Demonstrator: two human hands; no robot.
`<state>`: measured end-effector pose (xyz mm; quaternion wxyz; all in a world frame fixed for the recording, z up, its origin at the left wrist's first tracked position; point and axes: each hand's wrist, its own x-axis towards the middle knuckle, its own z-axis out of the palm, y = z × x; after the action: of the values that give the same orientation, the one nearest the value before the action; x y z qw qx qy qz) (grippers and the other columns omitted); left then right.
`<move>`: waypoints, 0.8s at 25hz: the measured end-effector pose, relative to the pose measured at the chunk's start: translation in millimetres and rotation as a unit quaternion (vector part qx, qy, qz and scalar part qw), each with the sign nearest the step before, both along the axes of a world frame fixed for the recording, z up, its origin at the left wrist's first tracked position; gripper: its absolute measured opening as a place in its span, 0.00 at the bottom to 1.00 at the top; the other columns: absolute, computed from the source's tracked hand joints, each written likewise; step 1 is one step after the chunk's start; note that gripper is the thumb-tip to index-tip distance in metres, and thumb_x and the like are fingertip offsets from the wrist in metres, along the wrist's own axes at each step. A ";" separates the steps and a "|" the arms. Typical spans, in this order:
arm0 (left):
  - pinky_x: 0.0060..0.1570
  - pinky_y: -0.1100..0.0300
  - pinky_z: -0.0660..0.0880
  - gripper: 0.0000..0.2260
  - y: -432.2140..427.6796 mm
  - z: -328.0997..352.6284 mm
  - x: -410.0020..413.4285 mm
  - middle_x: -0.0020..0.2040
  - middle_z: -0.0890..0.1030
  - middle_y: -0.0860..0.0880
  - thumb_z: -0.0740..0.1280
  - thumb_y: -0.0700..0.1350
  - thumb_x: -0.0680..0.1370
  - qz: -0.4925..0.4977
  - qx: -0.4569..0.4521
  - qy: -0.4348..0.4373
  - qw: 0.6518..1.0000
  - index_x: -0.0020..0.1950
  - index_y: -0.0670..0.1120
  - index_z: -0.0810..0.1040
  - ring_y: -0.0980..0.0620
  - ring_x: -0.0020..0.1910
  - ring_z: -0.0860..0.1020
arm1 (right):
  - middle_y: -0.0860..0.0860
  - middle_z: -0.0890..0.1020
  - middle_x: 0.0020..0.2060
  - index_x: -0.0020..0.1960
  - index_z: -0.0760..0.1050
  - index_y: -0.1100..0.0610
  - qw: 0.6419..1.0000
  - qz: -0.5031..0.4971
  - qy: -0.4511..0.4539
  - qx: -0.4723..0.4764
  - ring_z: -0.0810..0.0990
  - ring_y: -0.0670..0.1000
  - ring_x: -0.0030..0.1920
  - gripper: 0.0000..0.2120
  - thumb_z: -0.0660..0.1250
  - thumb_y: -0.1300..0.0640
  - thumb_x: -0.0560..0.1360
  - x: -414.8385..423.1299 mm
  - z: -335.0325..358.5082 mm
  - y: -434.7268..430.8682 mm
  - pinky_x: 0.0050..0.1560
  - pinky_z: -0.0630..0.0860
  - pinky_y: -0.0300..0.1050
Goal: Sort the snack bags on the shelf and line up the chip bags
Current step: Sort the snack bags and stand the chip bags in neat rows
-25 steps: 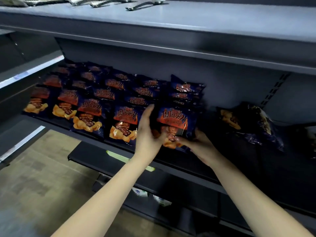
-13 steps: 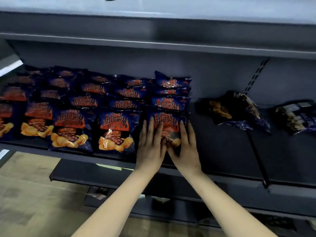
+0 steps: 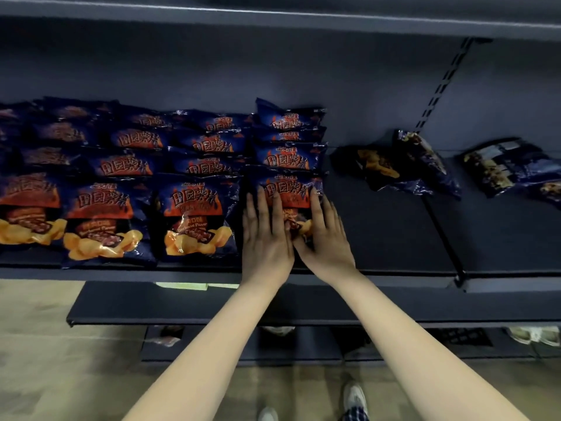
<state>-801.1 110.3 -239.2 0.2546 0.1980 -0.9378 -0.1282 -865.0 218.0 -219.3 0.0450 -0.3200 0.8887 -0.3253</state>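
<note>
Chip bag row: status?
Left hand and right hand flat, pressing front chip bag. Loose snack bags unsorted at right. Nothing blocking.

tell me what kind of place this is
Probably a shop aisle: tiered dark metal shelving on a slotted upright, and many identical barbecue chip bags lined up in rows facing out, as stock would be.
</note>
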 end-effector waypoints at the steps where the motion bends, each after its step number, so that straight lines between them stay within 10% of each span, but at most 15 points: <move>1: 0.73 0.47 0.42 0.26 1.0 2.0 1.3 0.76 0.42 0.41 0.45 0.50 0.81 -0.003 0.008 0.003 1.000 0.76 0.41 0.45 0.43 0.75 0.40 | 0.46 0.42 0.76 0.72 0.31 0.38 1.000 0.005 -0.007 -0.025 0.41 0.49 0.76 0.40 0.59 0.42 0.75 0.5 0.1 1.3 0.75 0.49 0.56; 6: 0.73 0.51 0.37 0.29 11.9 26.3 2.4 0.76 0.39 0.42 0.50 0.48 0.77 -0.045 0.011 0.059 0.997 0.76 0.41 0.45 0.46 0.75 0.38 | 0.41 0.40 0.75 0.74 0.40 0.38 0.985 0.023 0.013 -0.171 0.44 0.50 0.76 0.41 0.63 0.54 0.73 3.2 9.3 17.1 0.72 0.56 0.62; 20: 0.70 0.40 0.51 0.30 124.2 90.7 -135.2 0.76 0.57 0.43 0.64 0.45 0.71 -0.160 -0.091 0.098 0.978 0.73 0.47 0.62 0.40 0.74 0.52 | 0.56 0.53 0.75 0.74 0.58 0.56 0.970 -0.139 0.142 -0.138 0.47 0.57 0.76 0.35 0.69 0.61 0.70 -123.9 56.6 158.4 0.72 0.55 0.63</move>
<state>-936.3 234.5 -148.6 0.3386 0.0079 -0.9356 -0.0998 -988.9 376.4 -162.7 -0.1723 -0.2395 0.8682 -0.3989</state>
